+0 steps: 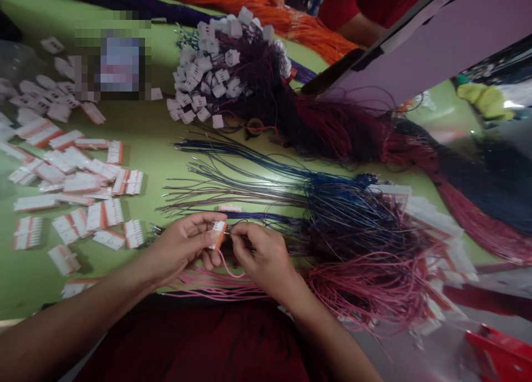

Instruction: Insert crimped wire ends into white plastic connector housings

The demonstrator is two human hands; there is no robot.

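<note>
Between the thumb and fingers of my left hand [185, 243] is a white and orange wire connector [218, 235]. A pink wire [226, 266] hangs from its lower end and curves toward my other hand. My right hand [264, 254] pinches a thin dark wire [228, 234], its tip close to the connector's orange side; whether it has entered a hole is too small to tell. Just beyond my fingers, another connector [230, 208] lies on the green table [153, 160]. Dark blue wires [249, 160] and pink wires [366, 285] spread out around both hands.
Many loose white and orange connectors [83, 182] lie on the left. White plugs [203, 71] on a bundle of dark wires sit at the back, near orange cables [249, 8]. A pale panel [415, 44] rises at the back right, beside another person's arm [361, 30].
</note>
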